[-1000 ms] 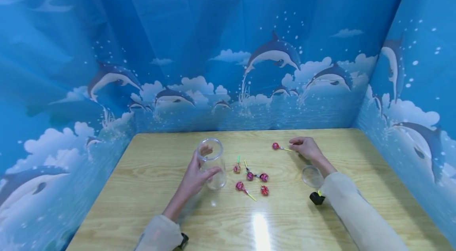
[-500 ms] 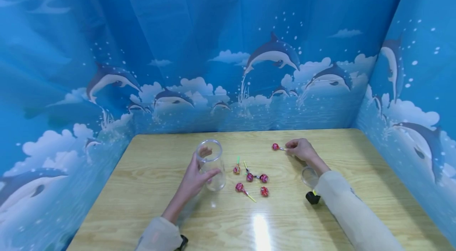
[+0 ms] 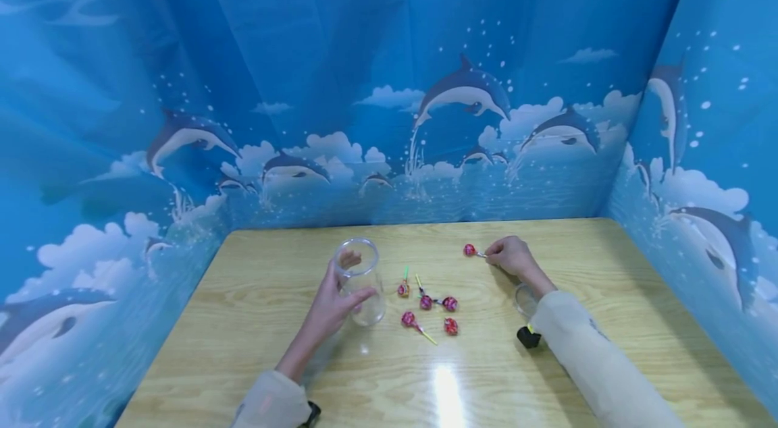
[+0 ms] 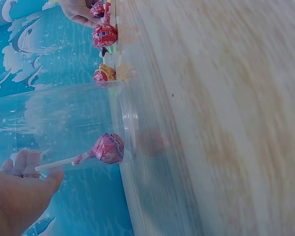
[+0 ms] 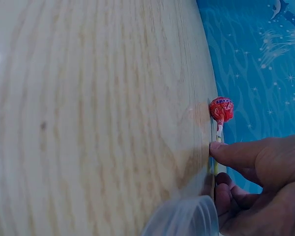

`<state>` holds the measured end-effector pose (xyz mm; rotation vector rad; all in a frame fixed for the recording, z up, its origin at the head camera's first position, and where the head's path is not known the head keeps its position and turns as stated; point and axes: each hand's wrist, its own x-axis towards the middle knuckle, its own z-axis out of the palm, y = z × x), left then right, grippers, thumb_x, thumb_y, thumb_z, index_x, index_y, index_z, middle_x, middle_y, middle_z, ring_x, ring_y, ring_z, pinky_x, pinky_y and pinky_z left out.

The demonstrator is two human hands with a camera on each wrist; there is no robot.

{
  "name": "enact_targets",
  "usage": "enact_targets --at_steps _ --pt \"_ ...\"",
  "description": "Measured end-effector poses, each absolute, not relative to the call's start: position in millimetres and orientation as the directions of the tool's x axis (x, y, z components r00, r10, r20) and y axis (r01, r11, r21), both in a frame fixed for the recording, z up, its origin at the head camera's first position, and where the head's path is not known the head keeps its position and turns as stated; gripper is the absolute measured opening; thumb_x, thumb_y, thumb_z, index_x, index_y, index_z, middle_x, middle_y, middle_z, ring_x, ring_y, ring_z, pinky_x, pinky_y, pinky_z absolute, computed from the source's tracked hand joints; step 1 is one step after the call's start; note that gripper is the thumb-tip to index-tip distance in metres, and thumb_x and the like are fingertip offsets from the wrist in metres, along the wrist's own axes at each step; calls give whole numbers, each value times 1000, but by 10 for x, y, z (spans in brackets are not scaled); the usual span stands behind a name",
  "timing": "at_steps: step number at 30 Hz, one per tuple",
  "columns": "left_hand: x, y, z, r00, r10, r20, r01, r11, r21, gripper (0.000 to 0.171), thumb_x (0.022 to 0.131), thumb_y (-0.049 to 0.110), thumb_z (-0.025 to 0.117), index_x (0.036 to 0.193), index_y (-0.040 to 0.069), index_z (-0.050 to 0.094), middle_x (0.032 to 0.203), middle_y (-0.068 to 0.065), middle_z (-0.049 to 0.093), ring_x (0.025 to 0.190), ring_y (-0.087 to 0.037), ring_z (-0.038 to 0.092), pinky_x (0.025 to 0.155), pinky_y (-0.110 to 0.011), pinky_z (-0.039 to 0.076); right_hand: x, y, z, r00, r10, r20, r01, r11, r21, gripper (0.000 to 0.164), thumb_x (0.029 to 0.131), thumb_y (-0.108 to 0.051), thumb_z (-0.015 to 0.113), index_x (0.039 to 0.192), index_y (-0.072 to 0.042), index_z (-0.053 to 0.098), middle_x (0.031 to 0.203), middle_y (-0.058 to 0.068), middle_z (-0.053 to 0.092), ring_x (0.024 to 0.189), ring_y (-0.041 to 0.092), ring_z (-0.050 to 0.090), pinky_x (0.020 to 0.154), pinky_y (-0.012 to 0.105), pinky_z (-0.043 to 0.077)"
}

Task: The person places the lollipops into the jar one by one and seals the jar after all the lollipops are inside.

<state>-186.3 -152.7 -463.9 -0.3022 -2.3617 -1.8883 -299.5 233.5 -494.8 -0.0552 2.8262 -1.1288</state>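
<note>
My left hand point(image 3: 328, 303) grips a clear, open-topped jar point(image 3: 372, 310) that stands upright on the table. Through its wall, the left wrist view shows one pink-wrapped lollipop point(image 4: 109, 148) inside, low in the jar. At the back right, my right hand point(image 3: 512, 257) pinches the stick of a red lollipop point(image 3: 470, 250). Its wrapped head points left, away from the fingers. In the right wrist view, thumb and fingertips are at the yellow stick, below the red head point(image 5: 221, 109).
Between the hands lie several more lollipops, among them an orange one point(image 3: 404, 289), a pink one point(image 3: 409, 318) and a red one point(image 3: 450, 326). A clear round lid point(image 3: 525, 300) lies by the right wrist. Dolphin-printed blue curtains point(image 3: 389, 111) border the wooden table point(image 3: 243, 347).
My right hand has slid left along the lollipop's stick, closer to its head, and now pinches it. My left hand and the jar have stayed in place.
</note>
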Motion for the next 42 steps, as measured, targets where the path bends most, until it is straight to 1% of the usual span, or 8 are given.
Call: enact_targets --at_steps 7,14,19,23,29,32,37,42 --pt "-1867 -1529 -4654 -973 90 213 228 219 949 85 83 6 85 152 0 35 149 -24 49 141 -49 41 116 -64 31 -2972 2360 -4922 -992 15 -125 101 684 -722 15 96 -9 71 105 3 76 103 16 73 83 22 60 65 29 49" --pt "-1865 -1519 -4652 -974 99 205 222 208 953 83 83 5 85 151 -1 36 149 -25 48 142 -49 40 116 -64 32 -2930 2436 -4810 -988 64 -143 156 510 -846 25 102 -16 66 118 2 72 108 13 72 85 15 60 71 27 54" --pt "-1869 -1518 -4652 -975 95 198 215 210 954 84 83 6 85 151 -1 36 149 -25 49 142 -48 41 117 -63 31 -2852 2420 -4687 -986 39 -159 164 316 -935 36 102 -16 66 129 8 65 113 15 71 87 11 64 81 29 59" --pt "-1869 -1520 -4647 -976 92 198 213 213 953 85 83 7 85 151 1 36 149 -25 48 142 -50 40 116 -64 33 -2771 2380 -4580 -984 -13 -177 174 102 -979 43 102 -13 67 134 13 58 107 8 70 87 10 66 85 27 60" --pt "-1864 -1526 -4633 -976 93 199 214 217 952 83 83 7 85 151 3 38 149 -24 49 141 -51 41 115 -64 33 -2626 2281 -4376 -977 -109 -182 196 -135 -971 23 100 -14 70 119 -1 70 96 0 71 84 8 66 80 22 59" --pt "-1864 -1528 -4628 -975 98 199 215 207 954 83 83 7 85 151 3 37 150 -25 49 141 -51 40 115 -64 34 -2557 2191 -4252 -976 -156 -154 181 -178 -967 18 100 -14 70 115 -4 70 99 3 70 87 10 66 80 21 59" --pt "-1858 -1532 -4629 -976 99 192 209 203 957 84 83 8 85 151 3 36 150 -25 48 142 -50 39 112 -65 38 -2476 1981 -4076 -972 -206 -112 152 -192 -970 29 102 -13 67 125 5 63 103 5 69 90 12 66 79 22 58" --pt "-1853 -1539 -4642 -978 99 184 201 209 957 83 84 9 85 151 3 36 151 -25 47 142 -51 38 101 -60 51 -2427 1757 -3971 -964 -257 -74 121 -174 -977 39 102 -12 66 131 13 57 103 5 68 89 13 64 77 22 58"
